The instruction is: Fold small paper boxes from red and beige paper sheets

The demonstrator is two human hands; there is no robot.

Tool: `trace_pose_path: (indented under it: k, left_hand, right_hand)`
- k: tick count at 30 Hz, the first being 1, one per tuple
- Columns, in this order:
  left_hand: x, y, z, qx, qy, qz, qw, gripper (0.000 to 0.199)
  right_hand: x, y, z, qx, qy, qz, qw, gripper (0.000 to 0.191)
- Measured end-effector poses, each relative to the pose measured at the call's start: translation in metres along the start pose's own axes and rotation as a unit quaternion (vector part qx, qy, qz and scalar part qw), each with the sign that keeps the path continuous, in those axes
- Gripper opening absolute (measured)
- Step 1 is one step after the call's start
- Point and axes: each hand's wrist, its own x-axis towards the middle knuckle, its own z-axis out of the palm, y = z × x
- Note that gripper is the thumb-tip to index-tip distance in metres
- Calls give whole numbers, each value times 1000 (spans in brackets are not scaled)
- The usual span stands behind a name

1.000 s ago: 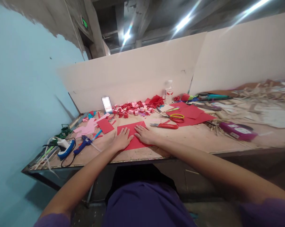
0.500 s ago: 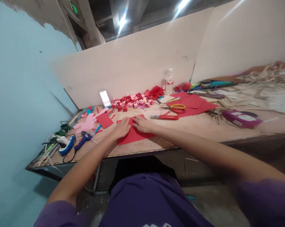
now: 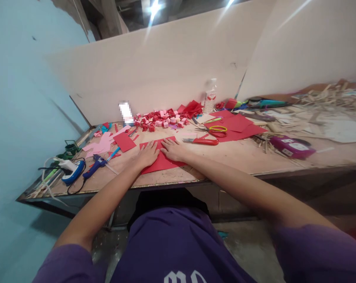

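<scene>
A red sheet of paper lies near the front edge of the table, under both hands. My left hand rests flat on its left half, fingers stretched out. Beside it my right hand presses on the paper's upper middle, its fingers also spread and pointing left and away from me. A red-handled utility knife lies just right of the sheet. Behind the knife are scissors with yellow and red handles. A smaller red paper piece is left of my left hand.
Small red and pink paper boxes are heaped along the white partition. A blue glue gun and a power strip with cables are at the left. A plastic bottle, red sheets, a purple tape measure and wooden sticks stretch rightward.
The camera view has shifted, so the table appears slightly further left and higher. My left hand's fingers look more spread out on the paper; both hands stay on the red sheet.
</scene>
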Motion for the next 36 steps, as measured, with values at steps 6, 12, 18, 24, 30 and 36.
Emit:
trace_pose_path:
  k: [6,12,18,24,30,36]
  left_hand:
    - [0,-1,0,0,8,1,1000,65]
    - [0,-3,-17,1,23,23,999,65]
    - [-12,-2,-11,-3,-36,51,998,65]
    - [-21,1,-6,-1,-52,42,998,69]
    - [-24,1,-7,2,-46,33,998,68]
    - [-26,1,-5,9,-36,18,999,66]
  right_hand:
    - [1,0,1,6,9,-2,1000,65]
    - [-1,1,-13,13,37,-1,999,61]
    - [-11,3,-20,20,26,-4,999,62]
    - [-19,6,-8,16,-18,-7,1000,73]
    - [-23,5,-5,17,-7,-2,1000,75]
    - [-23,5,-4,15,-9,8,1000,72]
